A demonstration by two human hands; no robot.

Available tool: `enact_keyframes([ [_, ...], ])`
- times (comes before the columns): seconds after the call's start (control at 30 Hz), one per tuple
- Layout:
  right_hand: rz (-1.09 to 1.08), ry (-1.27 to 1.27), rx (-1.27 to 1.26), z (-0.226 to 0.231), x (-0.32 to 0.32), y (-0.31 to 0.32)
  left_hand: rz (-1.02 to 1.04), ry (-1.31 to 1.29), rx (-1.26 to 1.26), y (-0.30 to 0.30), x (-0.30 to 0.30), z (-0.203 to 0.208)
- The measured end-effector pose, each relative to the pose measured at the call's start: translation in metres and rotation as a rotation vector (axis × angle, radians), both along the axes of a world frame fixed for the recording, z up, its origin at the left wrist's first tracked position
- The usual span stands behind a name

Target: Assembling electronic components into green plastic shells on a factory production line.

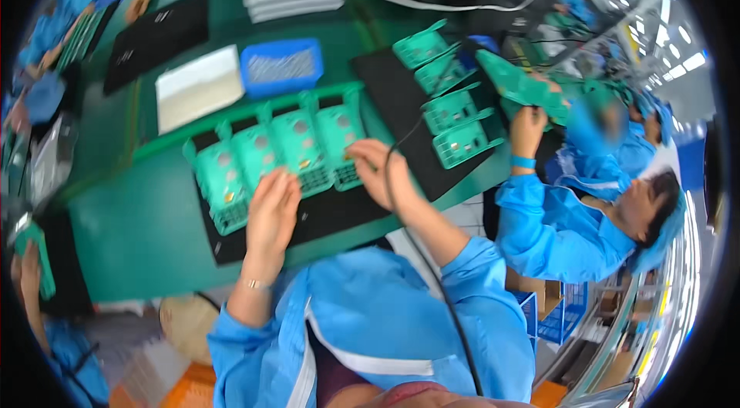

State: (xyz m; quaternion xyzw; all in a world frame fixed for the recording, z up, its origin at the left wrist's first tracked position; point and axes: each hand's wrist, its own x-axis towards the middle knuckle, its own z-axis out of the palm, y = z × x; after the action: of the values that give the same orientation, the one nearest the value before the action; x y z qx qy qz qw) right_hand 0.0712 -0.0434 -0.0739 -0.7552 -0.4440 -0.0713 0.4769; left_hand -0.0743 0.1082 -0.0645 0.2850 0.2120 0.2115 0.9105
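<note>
Seen from above: a green tabletop with a black rectangular mat along its near edge. On the mat, a row of four green rectangular circuit-board panels, side by side, each with a round silvery part near the far end and a gridded section at the near end. Row ran from lower left toward upper right, roughly parallel to the tabletop's near edge; each panel's long axis pointed away from the person, toward the far edge.

Left hand lay palm down at the near end of the second and third panels, fingers stretched flat and spread, pressing on the gridded part rather than gripping anything. A thin bracelet sat on that wrist.

Right hand rested at the near right corner of the rightmost panel, fingers curled inward and touching the panel's edge; whether anything was pinched between them could not be told. A black cable crossed over that hand and ran down along the blue sleeve.

Beyond the row: a white flat rectangular pad and a blue plastic tray, toward the far edge. Further right, a second black mat carrying more green panels. At the right edge, another person in a blue coat held up a green board with one hand.
</note>
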Motion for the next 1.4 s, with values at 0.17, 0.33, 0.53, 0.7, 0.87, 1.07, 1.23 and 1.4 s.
enact_keyframes([
  [0.17,0.220,0.559,-0.076,0.019,-0.031,0.014,-0.113,-0.071,-0.026,0.001,0.003,-0.006],
  [0.33,0.254,0.860,-0.126,0.030,-0.032,0.034,-0.108,-0.043,-0.053,0.002,0.003,-0.010],
  [0.53,0.275,0.848,-0.106,0.030,-0.029,0.042,-0.045,-0.033,-0.082,0.005,-0.002,-0.012],
  [0.7,0.280,0.855,-0.126,0.027,-0.031,0.038,-0.085,-0.048,-0.072,0.005,-0.004,-0.012],
  [0.87,0.285,0.851,-0.127,0.028,-0.028,0.038,-0.106,-0.042,-0.095,0.005,-0.001,-0.013],
  [1.07,0.292,0.835,-0.104,0.030,-0.027,0.040,-0.051,-0.104,-0.124,0.002,0.002,-0.018],
  [1.23,0.268,0.838,-0.115,0.030,-0.026,0.036,-0.079,-0.057,-0.153,0.002,0.002,-0.010],
  [1.4,0.267,0.845,-0.124,0.034,-0.029,0.038,-0.059,-0.044,-0.148,-0.002,0.002,-0.011],
])
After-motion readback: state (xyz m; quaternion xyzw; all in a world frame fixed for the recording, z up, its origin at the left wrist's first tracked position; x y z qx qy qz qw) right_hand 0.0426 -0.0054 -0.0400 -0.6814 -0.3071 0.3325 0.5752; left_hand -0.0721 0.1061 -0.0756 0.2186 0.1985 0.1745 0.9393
